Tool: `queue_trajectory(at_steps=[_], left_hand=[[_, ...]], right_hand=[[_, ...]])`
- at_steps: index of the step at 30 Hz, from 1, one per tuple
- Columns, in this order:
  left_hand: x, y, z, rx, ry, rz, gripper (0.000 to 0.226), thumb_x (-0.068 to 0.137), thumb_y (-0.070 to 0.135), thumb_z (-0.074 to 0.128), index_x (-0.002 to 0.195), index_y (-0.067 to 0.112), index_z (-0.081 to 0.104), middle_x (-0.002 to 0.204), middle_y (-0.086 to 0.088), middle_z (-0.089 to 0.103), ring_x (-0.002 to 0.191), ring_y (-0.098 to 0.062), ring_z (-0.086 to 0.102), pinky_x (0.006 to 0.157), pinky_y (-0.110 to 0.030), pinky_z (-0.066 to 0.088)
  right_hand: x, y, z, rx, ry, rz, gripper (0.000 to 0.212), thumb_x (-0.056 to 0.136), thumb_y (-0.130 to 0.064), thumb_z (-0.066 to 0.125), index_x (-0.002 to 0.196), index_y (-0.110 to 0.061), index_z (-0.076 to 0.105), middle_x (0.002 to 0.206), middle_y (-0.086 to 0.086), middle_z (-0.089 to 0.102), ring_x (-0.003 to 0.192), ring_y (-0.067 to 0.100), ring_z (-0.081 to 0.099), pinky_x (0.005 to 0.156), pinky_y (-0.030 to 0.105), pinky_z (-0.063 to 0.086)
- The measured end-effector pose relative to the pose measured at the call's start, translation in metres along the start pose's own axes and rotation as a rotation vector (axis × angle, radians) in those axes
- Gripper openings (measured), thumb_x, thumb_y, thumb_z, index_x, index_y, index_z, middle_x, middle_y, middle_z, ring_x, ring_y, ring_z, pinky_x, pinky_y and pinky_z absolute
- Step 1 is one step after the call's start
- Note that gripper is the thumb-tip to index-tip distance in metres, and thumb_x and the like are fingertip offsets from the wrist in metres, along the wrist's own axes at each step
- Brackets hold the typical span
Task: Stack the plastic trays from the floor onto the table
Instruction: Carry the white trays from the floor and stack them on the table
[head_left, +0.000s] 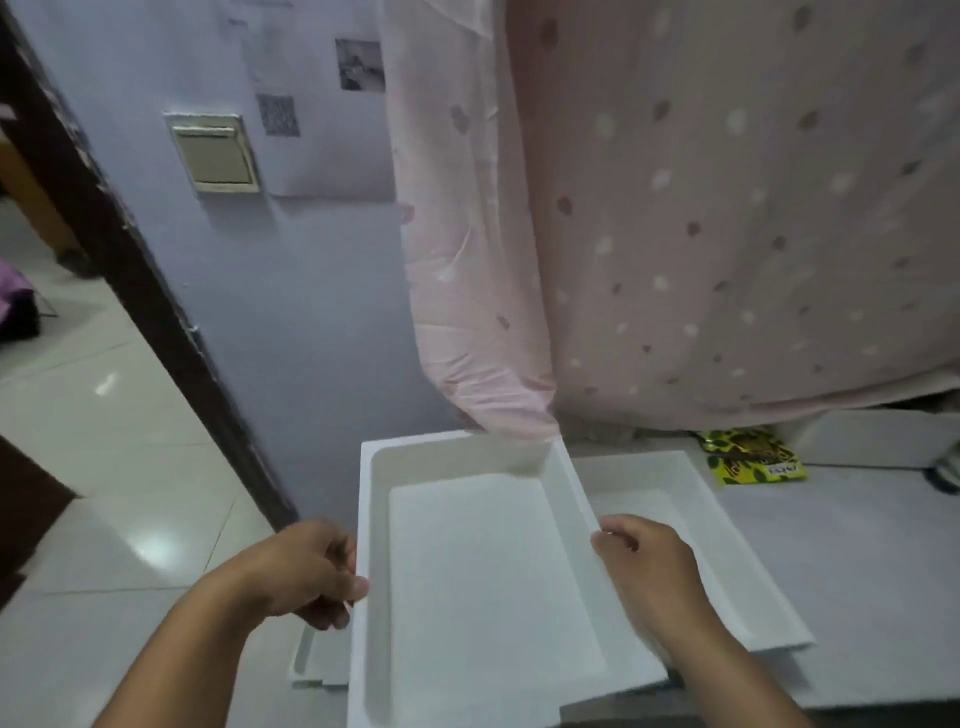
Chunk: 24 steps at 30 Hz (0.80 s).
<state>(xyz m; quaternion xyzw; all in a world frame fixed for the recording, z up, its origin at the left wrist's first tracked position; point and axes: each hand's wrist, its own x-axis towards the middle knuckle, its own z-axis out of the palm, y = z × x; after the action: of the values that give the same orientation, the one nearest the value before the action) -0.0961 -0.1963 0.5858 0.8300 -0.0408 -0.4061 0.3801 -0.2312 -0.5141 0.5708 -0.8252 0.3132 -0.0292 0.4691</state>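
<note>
A white plastic tray is held in the air in front of me, tilted a little. My left hand grips its left rim and my right hand grips its right rim. Behind and to the right, a second white tray lies on the grey table, partly hidden by the held one. Below the held tray on the left, the corner of another white tray shows down on the floor.
A pink dotted curtain hangs over the table's far side. A yellow-green packet and a white box lie at the back of the table. A pale wall and dark door frame stand to the left, over glossy floor tiles.
</note>
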Motion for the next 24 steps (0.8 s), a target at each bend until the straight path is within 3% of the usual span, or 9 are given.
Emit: queue_trajectory(at_steps=[2, 4, 6, 8, 14, 18, 20, 24], left_hand=[[0.004, 0.014, 0.037, -0.016, -0.073, -0.036, 0.011, 0.084, 0.001, 0.072, 0.083, 0.002, 0.061, 0.068, -0.013, 0.067, 0.062, -0.025, 0.07, 0.064, -0.035, 0.059], [0.005, 0.026, 0.064, -0.041, -0.101, -0.02, 0.012, 0.083, 0.001, 0.073, 0.081, 0.003, 0.061, 0.067, -0.015, 0.063, 0.059, -0.026, 0.065, 0.061, -0.035, 0.057], [0.016, 0.05, 0.1, -0.076, -0.079, 0.016, 0.018, 0.082, -0.002, 0.074, 0.076, 0.004, 0.058, 0.062, -0.015, 0.057, 0.054, -0.026, 0.062, 0.053, -0.033, 0.053], [0.021, 0.072, 0.129, -0.095, -0.04, 0.047, 0.024, 0.082, -0.005, 0.073, 0.071, 0.005, 0.055, 0.057, -0.014, 0.052, 0.05, -0.024, 0.059, 0.05, -0.03, 0.048], [0.045, 0.126, 0.184, -0.115, 0.165, 0.11, 0.014, 0.089, 0.003, 0.068, 0.076, 0.002, 0.063, 0.062, -0.008, 0.063, 0.06, -0.019, 0.065, 0.06, -0.03, 0.056], [0.074, 0.148, 0.207, -0.072, 0.311, 0.147, 0.01, 0.092, 0.005, 0.063, 0.086, 0.006, 0.07, 0.065, -0.005, 0.065, 0.061, -0.017, 0.061, 0.062, -0.03, 0.054], [0.09, 0.15, 0.215, -0.053, 0.355, 0.135, 0.013, 0.091, 0.004, 0.062, 0.083, 0.008, 0.071, 0.06, -0.003, 0.062, 0.057, -0.018, 0.056, 0.06, -0.033, 0.05], [0.11, 0.149, 0.225, 0.041, 0.406, 0.092, 0.016, 0.088, 0.004, 0.057, 0.081, -0.001, 0.07, 0.056, -0.003, 0.058, 0.054, -0.021, 0.05, 0.059, -0.03, 0.043]], right_hand=[[0.004, 0.027, -0.031, -0.025, -0.015, 0.018, 0.022, 0.084, -0.024, 0.062, 0.075, -0.004, 0.064, 0.06, 0.005, 0.056, 0.057, 0.019, 0.049, 0.056, 0.029, 0.036], [0.011, 0.043, -0.056, -0.015, -0.008, 0.039, 0.022, 0.084, -0.022, 0.064, 0.068, -0.007, 0.063, 0.055, -0.004, 0.051, 0.055, 0.015, 0.045, 0.056, 0.028, 0.034], [0.026, 0.06, -0.096, 0.031, 0.019, 0.054, 0.015, 0.085, -0.02, 0.066, 0.072, -0.015, 0.073, 0.064, -0.006, 0.068, 0.066, 0.015, 0.062, 0.059, 0.026, 0.044], [0.04, 0.071, -0.127, 0.053, 0.028, 0.036, 0.012, 0.087, -0.019, 0.067, 0.079, -0.02, 0.076, 0.076, -0.006, 0.073, 0.078, 0.011, 0.066, 0.064, 0.025, 0.048], [0.077, 0.099, -0.184, 0.026, 0.054, -0.024, 0.016, 0.088, -0.022, 0.063, 0.074, -0.022, 0.07, 0.069, -0.009, 0.069, 0.071, 0.015, 0.063, 0.063, 0.029, 0.047], [0.095, 0.112, -0.191, -0.043, -0.027, -0.06, 0.011, 0.093, -0.025, 0.06, 0.09, -0.031, 0.07, 0.082, -0.014, 0.069, 0.077, 0.004, 0.063, 0.063, 0.026, 0.049], [0.105, 0.124, -0.188, -0.069, -0.036, -0.051, 0.012, 0.092, -0.027, 0.06, 0.097, -0.032, 0.07, 0.091, -0.013, 0.068, 0.082, 0.005, 0.063, 0.071, 0.03, 0.054], [0.114, 0.138, -0.185, -0.09, -0.071, -0.018, 0.015, 0.093, -0.028, 0.059, 0.104, -0.031, 0.068, 0.096, -0.012, 0.066, 0.084, 0.004, 0.061, 0.069, 0.028, 0.051]])
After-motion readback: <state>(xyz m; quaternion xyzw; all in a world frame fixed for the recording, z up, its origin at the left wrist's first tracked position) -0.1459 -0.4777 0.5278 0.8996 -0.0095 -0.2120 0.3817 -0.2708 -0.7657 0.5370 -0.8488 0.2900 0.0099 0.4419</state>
